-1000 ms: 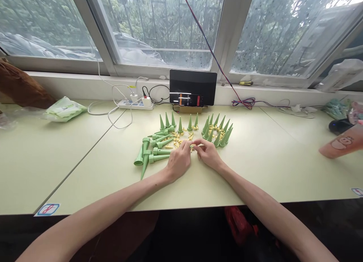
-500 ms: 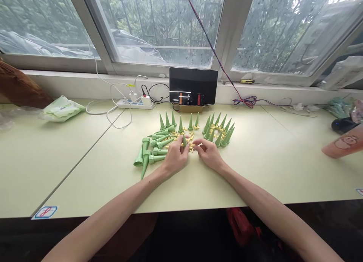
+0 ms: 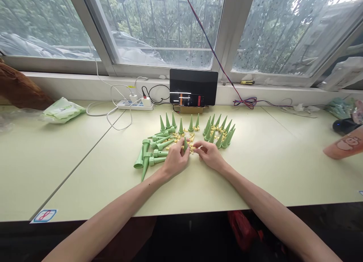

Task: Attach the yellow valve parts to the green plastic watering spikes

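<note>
My left hand (image 3: 176,159) is closed around a green plastic watering spike (image 3: 185,144), its pointed end up. Just to the right, my right hand (image 3: 210,155) has its thumb and forefinger pinched at a small yellow plastic piece (image 3: 193,148), close beside the spike. Loose yellow pieces (image 3: 178,136) lie scattered behind the hands. Several green spikes with ribbed caps (image 3: 159,154) lie on their sides left of my left hand. Other spikes stand point up in a row (image 3: 180,126) behind and in a ring (image 3: 225,141) at the right, around more yellow pieces.
Behind the spikes, a dark tablet (image 3: 194,82) leans with a phone (image 3: 191,100) before it. A power strip (image 3: 135,104) with cables is at the back left, near a wipes pack (image 3: 64,110). Far right stands an orange cup (image 3: 344,144); a yellow cutter (image 3: 247,82) lies on the sill.
The camera view has shifted slightly. Both hands keep nearly the same place and grip, with the spike still upright in the left hand.
</note>
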A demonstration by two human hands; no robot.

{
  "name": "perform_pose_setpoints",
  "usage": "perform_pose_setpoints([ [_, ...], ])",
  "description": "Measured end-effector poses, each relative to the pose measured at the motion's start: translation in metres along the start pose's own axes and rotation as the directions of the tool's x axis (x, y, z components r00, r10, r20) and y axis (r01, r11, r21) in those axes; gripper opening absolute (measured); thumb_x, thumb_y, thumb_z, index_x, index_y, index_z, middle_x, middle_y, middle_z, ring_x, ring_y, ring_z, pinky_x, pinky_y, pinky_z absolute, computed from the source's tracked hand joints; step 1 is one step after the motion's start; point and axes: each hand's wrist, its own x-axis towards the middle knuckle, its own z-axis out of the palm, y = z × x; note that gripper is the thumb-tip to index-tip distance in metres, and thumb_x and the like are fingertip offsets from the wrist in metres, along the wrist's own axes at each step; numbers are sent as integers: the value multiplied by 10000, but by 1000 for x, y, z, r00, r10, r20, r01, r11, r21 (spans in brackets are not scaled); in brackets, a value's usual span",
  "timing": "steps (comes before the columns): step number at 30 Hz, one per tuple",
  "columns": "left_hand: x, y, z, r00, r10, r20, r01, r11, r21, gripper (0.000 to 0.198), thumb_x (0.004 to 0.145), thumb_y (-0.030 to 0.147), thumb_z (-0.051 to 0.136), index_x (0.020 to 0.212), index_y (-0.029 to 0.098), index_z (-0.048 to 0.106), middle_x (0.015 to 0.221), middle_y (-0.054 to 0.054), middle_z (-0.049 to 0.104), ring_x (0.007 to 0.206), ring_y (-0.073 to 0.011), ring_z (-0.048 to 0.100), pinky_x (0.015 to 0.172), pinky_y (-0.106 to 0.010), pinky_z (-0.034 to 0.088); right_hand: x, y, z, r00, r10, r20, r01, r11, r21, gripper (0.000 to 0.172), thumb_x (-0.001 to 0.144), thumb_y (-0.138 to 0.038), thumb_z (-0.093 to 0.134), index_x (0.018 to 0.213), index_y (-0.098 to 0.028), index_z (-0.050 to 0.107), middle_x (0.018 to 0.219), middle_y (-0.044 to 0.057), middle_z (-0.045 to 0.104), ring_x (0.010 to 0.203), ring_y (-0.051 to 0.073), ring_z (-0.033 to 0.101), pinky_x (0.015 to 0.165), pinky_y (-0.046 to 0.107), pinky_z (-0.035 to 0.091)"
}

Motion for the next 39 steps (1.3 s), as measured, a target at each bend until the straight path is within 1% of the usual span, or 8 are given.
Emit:
perform_pose_setpoints([
  [7, 0, 2, 0, 1000, -6, -2, 6, 1000, 13, 194, 914, 255, 520, 1082, 181, 580, 761, 10, 610, 464, -74, 403, 487, -228, 332, 2, 1, -1, 1000, -8, 14, 8, 1000, -9, 162, 892, -345, 618, 902, -188, 657, 845, 38, 674, 554, 122, 542, 481, 245, 431],
  [11, 0, 2, -1, 1000, -4, 5, 4, 1000, -2, 195, 911, 255, 524, 1086, 184, 572, 748, 17, 601, 467, -74, 413, 485, -223, 327, 1, 1, -2, 1000, -20, 21, 20, 1000, -15, 137, 898, -320, 611, 901, -192, 658, 847, 28, 673, 519, 107, 528, 480, 246, 428],
  [14, 1, 2, -2, 1000, -12, 6, 12, 1000, -6, 190, 906, 252, 528, 1078, 186, 571, 750, 18, 604, 465, -72, 406, 480, -221, 318, 1, 2, -2, 999, -24, 21, 23, 1000, 13, 129, 899, -316, 610, 911, -197, 659, 836, 18, 671, 484, 97, 516, 483, 250, 439],
  [18, 1, 2, -3, 1000, -14, 6, 14, 1000, 1, 194, 906, 256, 528, 1083, 186, 570, 720, 24, 591, 462, -75, 391, 480, -221, 314, 1, 4, -2, 1000, -16, 18, 15, 999, 46, 160, 890, -347, 623, 912, -194, 664, 835, 21, 673, 478, 101, 525, 484, 255, 454],
  [28, 0, 4, -2, 1000, 2, -4, -2, 1000, 11, 186, 905, 259, 519, 1063, 184, 581, 665, 40, 528, 471, -82, 389, 492, -220, 317, 0, 2, -1, 1000, 8, -16, -8, 1000, 5, 219, 888, -401, 619, 897, -187, 669, 829, 44, 683, 511, 119, 522, 471, 260, 431],
  [31, 0, 7, -2, 1000, -7, -11, 7, 1000, 5, 167, 898, 252, 524, 1037, 177, 579, 655, 45, 508, 469, -77, 380, 489, -217, 308, 0, 1, -1, 1000, -5, -28, 5, 1000, -6, 196, 885, -374, 624, 899, -185, 674, 810, 41, 682, 511, 117, 517, 483, 261, 432],
  [36, 1, 10, -3, 999, -48, -10, 47, 997, -57, 168, 897, 255, 529, 1041, 175, 566, 745, 28, 571, 458, -62, 384, 474, -216, 307, 0, -1, -2, 999, -27, -26, 26, 999, -21, 156, 873, -335, 640, 891, -186, 682, 808, 33, 683, 506, 110, 516, 516, 268, 448],
  [39, 1, 10, -3, 999, -47, -14, 46, 998, -45, 164, 894, 251, 533, 1035, 176, 569, 690, 44, 534, 454, -65, 376, 477, -215, 301, 0, -1, -2, 999, -21, -27, 21, 1000, -1, 174, 870, -353, 643, 892, -183, 675, 835, 37, 684, 499, 106, 510, 505, 268, 445],
])
